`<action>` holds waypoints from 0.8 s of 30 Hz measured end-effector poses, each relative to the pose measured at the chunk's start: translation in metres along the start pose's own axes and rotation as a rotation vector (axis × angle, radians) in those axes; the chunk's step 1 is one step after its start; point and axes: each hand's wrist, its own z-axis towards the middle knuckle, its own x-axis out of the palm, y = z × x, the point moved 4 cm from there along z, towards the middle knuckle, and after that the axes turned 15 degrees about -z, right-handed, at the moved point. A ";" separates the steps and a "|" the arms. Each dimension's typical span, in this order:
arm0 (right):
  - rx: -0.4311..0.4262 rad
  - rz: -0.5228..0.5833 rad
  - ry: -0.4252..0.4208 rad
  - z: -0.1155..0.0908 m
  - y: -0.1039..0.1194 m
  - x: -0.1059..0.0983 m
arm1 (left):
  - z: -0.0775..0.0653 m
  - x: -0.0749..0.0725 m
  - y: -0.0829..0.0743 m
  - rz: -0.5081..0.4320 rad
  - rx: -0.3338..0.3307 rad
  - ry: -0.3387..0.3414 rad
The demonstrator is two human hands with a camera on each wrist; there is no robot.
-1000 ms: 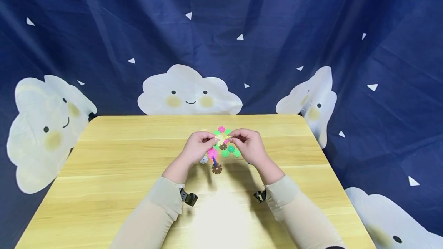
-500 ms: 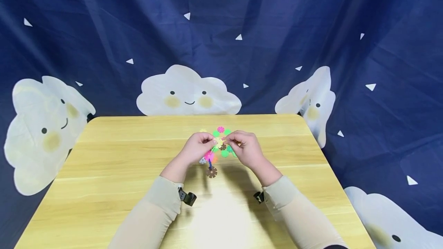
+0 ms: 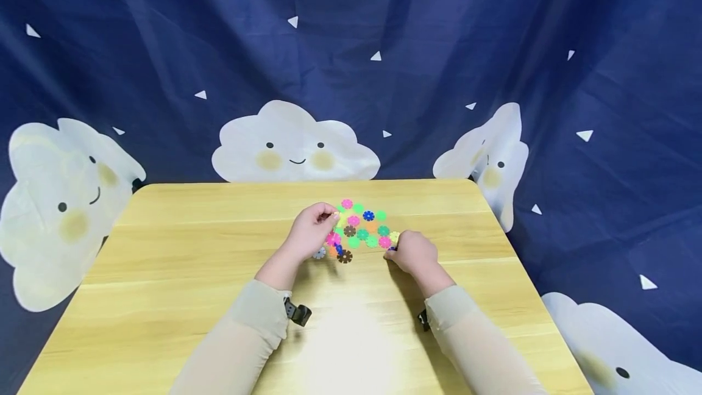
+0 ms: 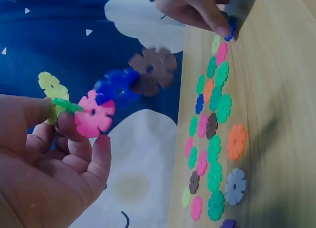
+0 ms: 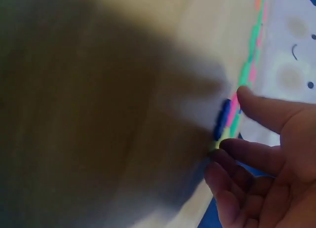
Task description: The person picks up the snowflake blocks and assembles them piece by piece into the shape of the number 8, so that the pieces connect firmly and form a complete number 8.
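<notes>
My left hand (image 3: 311, 231) is raised over the table and pinches a chain of interlocked flower-shaped plastic discs. In the left wrist view the chain runs from a yellow disc (image 4: 48, 82) through a green disc (image 4: 68, 105), a pink disc (image 4: 99, 122) and a blue disc (image 4: 111, 85) to a brown disc (image 4: 162, 65). At the right end of the loose discs, my right hand (image 3: 415, 253) is low on the table. Its thumb and fingers are spread on either side of a loose blue disc (image 5: 223, 120), with a gap visible between them.
Several loose discs lie spread on the wooden table (image 3: 192, 273), among them a grey disc (image 4: 236, 187) and an orange disc (image 4: 236, 142). A dark blue curtain (image 3: 340, 29) with white clouds hangs behind the table's far edge.
My right hand has left the discs at my left hand and moved right and down to the loose blue disc. My left hand still holds the chain in about the same place.
</notes>
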 end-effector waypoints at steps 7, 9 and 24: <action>-0.036 0.094 -0.004 0.004 0.002 0.005 | -0.001 -0.001 -0.005 0.008 0.064 -0.016; -0.071 0.192 -0.044 0.003 0.004 0.002 | -0.002 -0.002 -0.005 0.019 0.077 -0.015; -0.374 1.058 -0.415 -0.030 0.041 -0.078 | -0.009 0.004 -0.007 0.175 0.117 -0.014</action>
